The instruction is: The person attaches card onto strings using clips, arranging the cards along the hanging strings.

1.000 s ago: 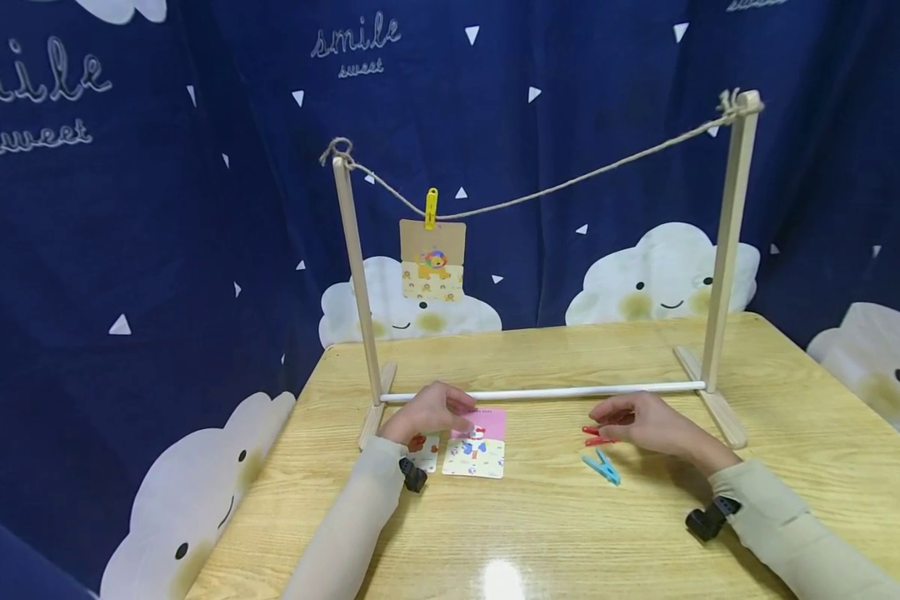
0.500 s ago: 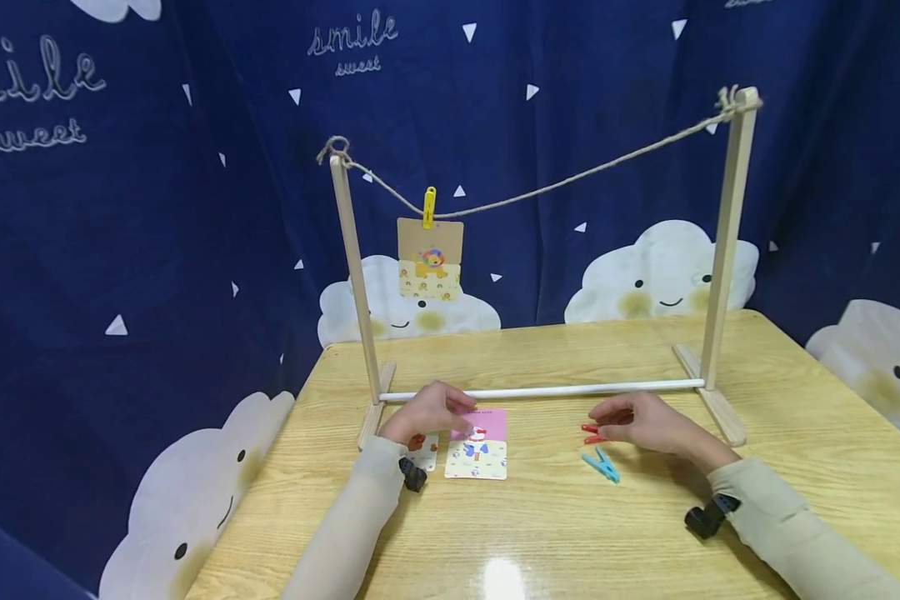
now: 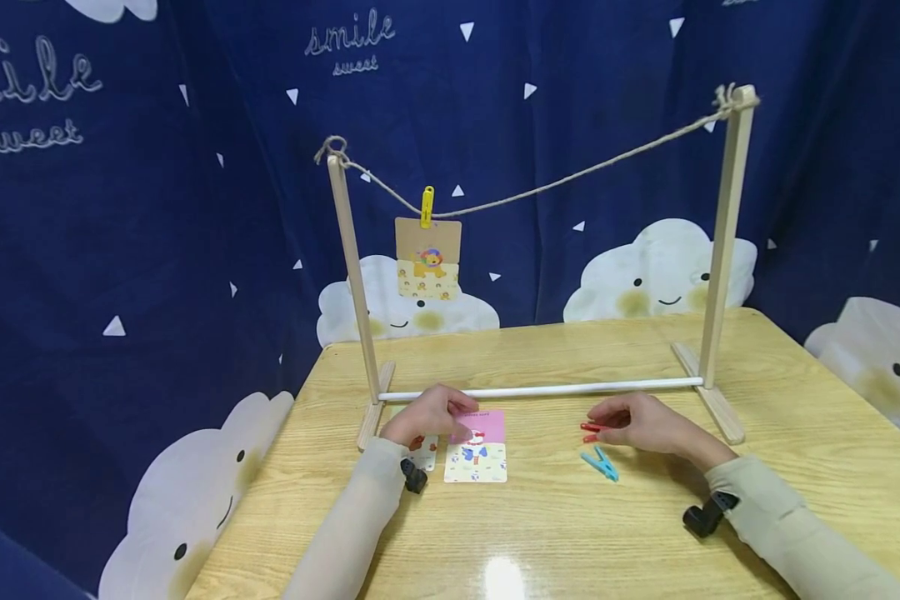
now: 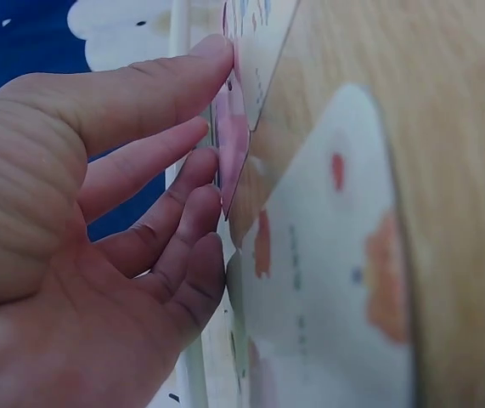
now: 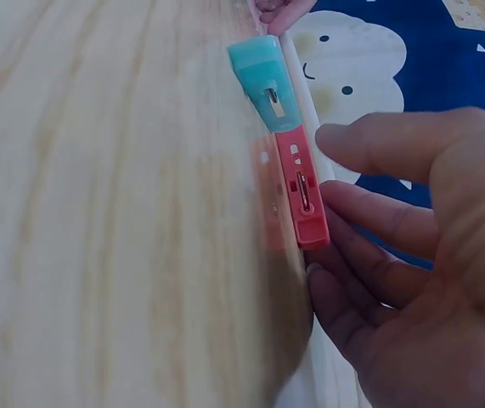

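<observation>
My left hand (image 3: 429, 414) lies over the upper left of a pink-topped picture card (image 3: 487, 461) on the table. In the left wrist view its thumb reaches the card's surface and the loosely bent fingers are by its far edge. Partly hidden beneath that hand is another card (image 4: 344, 280) with orange drawings. My right hand (image 3: 640, 423) is beside a red clothespin (image 5: 304, 191), thumb and forefinger apart around it without a pinch. A light-blue clothespin (image 3: 602, 463) lies just nearer to me than the red one.
A wooden frame with two posts (image 3: 727, 242) and a white crossbar (image 3: 570, 389) stands behind the hands. From its sagging string (image 3: 555, 185) hangs a lion card (image 3: 428, 258), held by a yellow clothespin (image 3: 427, 207). A dark blue curtain (image 3: 540, 133) backs the table.
The pink-topped card has slid very slightly toward me and turned a little under my left fingers. My right hand stays almost still by the red clothespin. The view has shifted slightly.
</observation>
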Motion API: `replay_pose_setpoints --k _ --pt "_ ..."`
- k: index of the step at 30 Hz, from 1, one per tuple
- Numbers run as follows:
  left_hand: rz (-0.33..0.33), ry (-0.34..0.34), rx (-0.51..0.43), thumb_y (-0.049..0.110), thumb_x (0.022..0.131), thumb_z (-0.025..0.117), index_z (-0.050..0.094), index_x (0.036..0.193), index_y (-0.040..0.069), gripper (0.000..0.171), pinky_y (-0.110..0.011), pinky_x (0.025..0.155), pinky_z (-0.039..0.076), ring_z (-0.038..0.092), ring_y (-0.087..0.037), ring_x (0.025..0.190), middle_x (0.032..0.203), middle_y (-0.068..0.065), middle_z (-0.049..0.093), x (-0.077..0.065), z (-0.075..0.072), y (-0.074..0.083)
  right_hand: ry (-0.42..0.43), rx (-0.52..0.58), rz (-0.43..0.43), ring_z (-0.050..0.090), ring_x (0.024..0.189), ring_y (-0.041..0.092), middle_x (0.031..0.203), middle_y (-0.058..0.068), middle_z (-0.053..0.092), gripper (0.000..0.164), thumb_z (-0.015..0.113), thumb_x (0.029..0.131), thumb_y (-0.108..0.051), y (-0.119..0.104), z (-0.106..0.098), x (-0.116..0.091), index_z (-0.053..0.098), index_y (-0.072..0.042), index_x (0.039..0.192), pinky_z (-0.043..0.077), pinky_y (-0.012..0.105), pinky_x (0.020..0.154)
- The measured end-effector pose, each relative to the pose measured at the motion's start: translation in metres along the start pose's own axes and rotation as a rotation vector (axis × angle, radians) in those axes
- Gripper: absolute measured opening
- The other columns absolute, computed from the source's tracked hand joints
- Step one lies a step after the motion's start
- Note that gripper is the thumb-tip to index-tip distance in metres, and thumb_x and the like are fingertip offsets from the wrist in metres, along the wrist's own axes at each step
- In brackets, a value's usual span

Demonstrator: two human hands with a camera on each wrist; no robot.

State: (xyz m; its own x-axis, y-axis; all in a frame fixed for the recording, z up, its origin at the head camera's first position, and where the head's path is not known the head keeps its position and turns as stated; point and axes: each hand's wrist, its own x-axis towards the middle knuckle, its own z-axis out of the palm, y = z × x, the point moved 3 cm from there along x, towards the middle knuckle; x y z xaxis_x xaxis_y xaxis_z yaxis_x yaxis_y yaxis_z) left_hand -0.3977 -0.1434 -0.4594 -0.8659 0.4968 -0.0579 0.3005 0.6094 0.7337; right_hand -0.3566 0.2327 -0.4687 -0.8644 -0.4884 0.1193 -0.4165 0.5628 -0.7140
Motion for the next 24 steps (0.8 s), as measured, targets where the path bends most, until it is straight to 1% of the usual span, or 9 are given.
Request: replay_pose_setpoints --k 3,9,17,24 --pt "-0.009 -0.001 0.013 0.011 0.080 0.090 0.075 0.125 0.011 0.047 -0.036 0.092 0.053 0.064 -0.016 0.101 0.114 0.000 0.073 -0.0003 0.0005 0.0001 -0.011 -0.017 -0.004 0.070 0.103 0.020 0.114 0.005 0.075 0.039 0.082 0.091 -0.025 -0.0003 -0.0005 -0.0004 0.073 -0.004 0.122 0.055 0.024 0.082" --pt "-0.019 0.001 0.018 0.010 0.080 0.090 0.076 0.122 0.011 0.044 -0.036 0.091 0.053 0.063 -0.016 0.098 0.112 0.000 0.072 0.0000 0.0022 -0.0003 -0.026 -0.034 -0.012 0.069 0.104 0.020 0.116 0.005 0.074 0.038 0.081 0.091 -0.023 -0.0004 0.0000 -0.0012 0.073 -0.005 0.123 0.054 0.025 0.083" --pt "-0.032 -0.010 0.017 0.009 0.079 0.090 0.077 0.118 0.014 0.041 -0.038 0.094 0.052 0.063 -0.017 0.100 0.111 0.001 0.071 0.0012 0.0038 0.0014 -0.010 -0.062 -0.033 0.067 0.093 0.010 0.110 0.001 0.072 0.034 0.085 0.087 -0.023 0.0058 0.0035 0.0014 0.077 -0.011 0.118 0.054 0.025 0.075" --pt "-0.028 -0.008 0.014 0.007 0.079 0.090 0.076 0.116 0.014 0.041 -0.033 0.084 0.050 0.060 -0.019 0.093 0.105 -0.004 0.070 0.0011 0.0036 0.0042 0.035 -0.114 -0.060 0.063 0.085 0.005 0.101 -0.002 0.073 0.027 0.086 0.087 -0.023 0.0039 0.0059 0.0024 0.080 -0.014 0.112 0.051 0.025 0.069"
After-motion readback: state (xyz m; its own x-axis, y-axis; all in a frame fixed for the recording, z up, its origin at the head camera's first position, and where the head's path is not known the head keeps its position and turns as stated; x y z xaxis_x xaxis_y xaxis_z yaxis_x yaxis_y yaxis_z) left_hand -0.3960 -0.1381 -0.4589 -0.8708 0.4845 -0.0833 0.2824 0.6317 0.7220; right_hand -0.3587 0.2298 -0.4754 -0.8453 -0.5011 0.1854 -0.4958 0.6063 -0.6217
